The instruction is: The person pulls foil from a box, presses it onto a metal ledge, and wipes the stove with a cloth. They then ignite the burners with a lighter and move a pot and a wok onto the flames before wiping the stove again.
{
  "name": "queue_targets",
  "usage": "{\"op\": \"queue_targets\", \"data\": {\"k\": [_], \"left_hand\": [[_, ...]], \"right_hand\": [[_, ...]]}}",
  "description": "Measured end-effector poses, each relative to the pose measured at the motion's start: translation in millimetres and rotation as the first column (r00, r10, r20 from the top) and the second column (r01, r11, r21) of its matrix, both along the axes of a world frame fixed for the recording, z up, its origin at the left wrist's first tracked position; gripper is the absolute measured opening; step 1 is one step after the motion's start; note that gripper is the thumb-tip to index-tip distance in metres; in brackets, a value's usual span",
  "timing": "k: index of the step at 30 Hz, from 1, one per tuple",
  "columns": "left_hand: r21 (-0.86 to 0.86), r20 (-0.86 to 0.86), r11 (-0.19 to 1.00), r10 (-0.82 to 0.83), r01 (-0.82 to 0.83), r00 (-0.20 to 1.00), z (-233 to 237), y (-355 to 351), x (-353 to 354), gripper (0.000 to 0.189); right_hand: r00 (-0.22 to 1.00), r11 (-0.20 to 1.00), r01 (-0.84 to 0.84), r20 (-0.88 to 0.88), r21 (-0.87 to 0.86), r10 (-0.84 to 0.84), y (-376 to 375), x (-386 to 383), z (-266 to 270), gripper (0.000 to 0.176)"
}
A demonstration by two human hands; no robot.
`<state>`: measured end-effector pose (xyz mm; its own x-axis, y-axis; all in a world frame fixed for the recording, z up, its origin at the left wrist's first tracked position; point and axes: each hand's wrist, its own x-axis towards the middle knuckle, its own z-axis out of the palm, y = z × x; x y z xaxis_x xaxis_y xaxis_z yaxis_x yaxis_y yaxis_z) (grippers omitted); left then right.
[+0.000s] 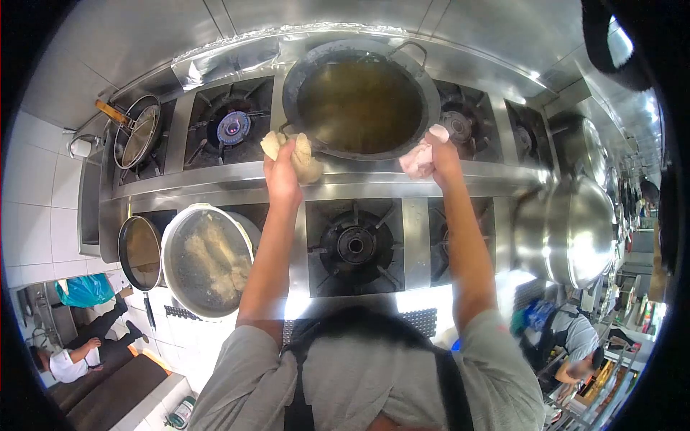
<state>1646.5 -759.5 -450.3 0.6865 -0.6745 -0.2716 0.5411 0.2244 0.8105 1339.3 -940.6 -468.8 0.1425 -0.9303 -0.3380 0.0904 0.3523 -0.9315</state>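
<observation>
A large dark wok (289,93) holding brownish liquid sits on the back row of burners. My left hand (284,172) is closed on a yellowish cloth (307,161) at the wok's lower left edge, beside a partly covered handle. On the other side, my right hand (445,159) grips a pinkish-white cloth (417,161) close to the wok's lower right rim. Whether either cloth touches the wok is unclear. The wok's other loop handle shows at its upper right.
A lit burner (233,128) is left of the wok. Near my left forearm stand a white pot (170,248) and a frying pan (123,248). Large metal bowls (568,233) are at right. One person (68,364) is at lower left, another (575,336) at lower right.
</observation>
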Motion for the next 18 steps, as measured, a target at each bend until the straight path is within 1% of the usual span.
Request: {"op": "queue_targets", "data": {"k": [2,3,4,8,10,11,12,13,14,15,16,17,18], "left_hand": [[-0.012,0.048,1.000,-0.020,0.021,0.999,-3,-1,1,0.042],[0.034,0.036,0.998,-0.048,0.047,0.998,-5,1,2,0.042],[0.033,0.037,0.998,-0.045,0.044,0.998,-7,0,3,0.042],[0.042,0.056,0.998,-0.051,0.049,0.997,-12,-1,4,0.041],[0.047,0.064,0.998,-0.051,0.048,0.997,-9,1,3,0.042],[0.046,0.062,0.998,-0.048,0.045,0.997,-5,2,1,0.042],[0.045,0.059,0.998,-0.047,0.045,0.997,-3,3,-1,0.043],[0.043,0.058,0.998,-0.053,0.051,0.997,-2,5,-4,0.043],[0.046,0.053,0.999,-0.019,0.016,0.998,-3,6,-7,0.043],[0.052,0.049,0.999,0.012,-0.014,0.999,-4,9,-10,0.043],[0.059,0.049,0.998,-0.007,0.004,0.999,-7,13,-14,0.043],[0.006,0.065,0.999,0.037,-0.037,0.997,-12,19,-20,0.044],[-0.047,0.078,0.996,0.077,-0.073,0.994,-15,25,-26,0.044]], "right_hand": [[1.000,1.000,0.014,-0.021,-0.023,-0.014,3,5,6,0.029],[0.998,1.000,0.003,-0.070,0.012,-0.002,4,4,10,0.028],[0.993,0.999,-0.006,-0.119,0.044,0.011,5,5,14,0.028],[0.994,1.000,-0.014,-0.112,-0.015,0.013,5,-1,4,0.027],[1.000,1.000,-0.010,-0.018,0.004,0.010,16,-9,2,0.026],[1.000,1.000,-0.019,0.019,0.006,0.019,25,-14,3,0.030],[1.000,1.000,-0.016,0.018,0.004,0.016,37,-22,4,0.030],[0.998,0.995,-0.038,0.062,0.090,0.032,56,-30,13,0.033],[0.993,0.982,-0.060,0.108,0.177,0.041,76,-40,17,0.037],[0.994,0.982,-0.047,0.108,0.181,0.027,95,-51,13,0.037],[0.972,0.965,-0.111,0.229,0.239,0.056,115,-66,7,0.041],[0.934,0.941,-0.176,0.350,0.287,0.068,138,-81,1,0.046],[0.935,0.943,-0.151,0.352,0.295,0.039,164,-97,1,0.046]]}}
